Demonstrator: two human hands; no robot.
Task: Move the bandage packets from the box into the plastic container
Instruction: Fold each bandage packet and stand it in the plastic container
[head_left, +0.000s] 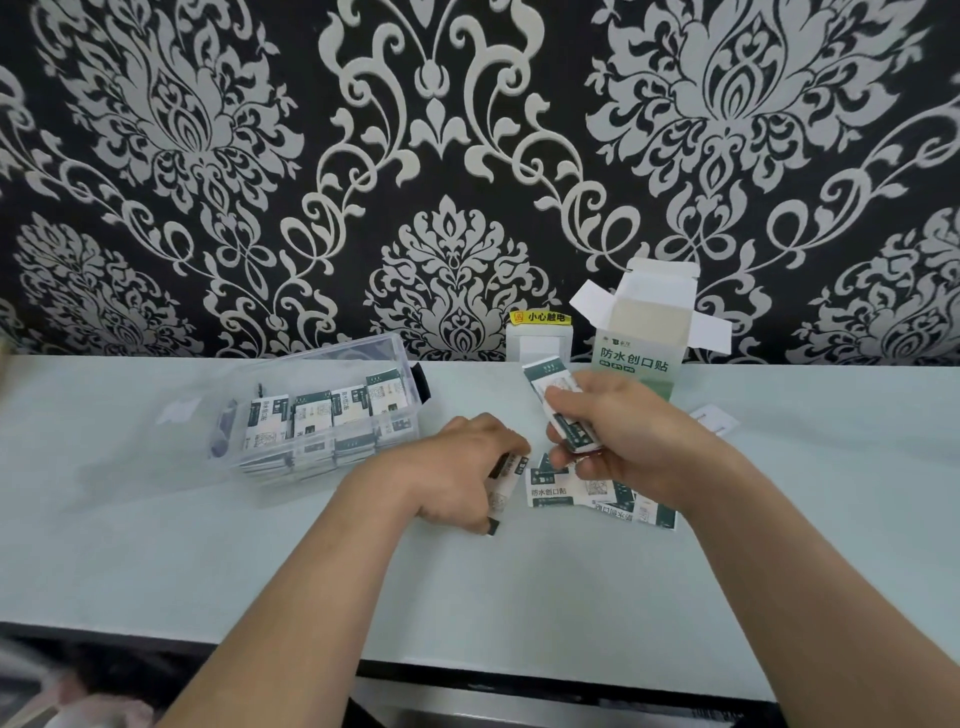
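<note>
A clear plastic container (363, 348) stands left of centre on the pale table, with several green-and-white bandage packets (322, 415) upright in rows inside. The white-and-green box (641, 338) stands at the back right, its top flaps open. My right hand (623, 431) grips a stack of bandage packets (550, 387) above the table. My left hand (467, 467) rests on the table and is closed on a few packets (504, 488). More loose packets (602, 496) lie flat under my right hand.
A white wall socket (540, 338) with a yellow warning label sits at the wall between container and box. A small white card (714, 418) lies to the right of my right hand. The table's front edge (519, 670) runs close below my forearms.
</note>
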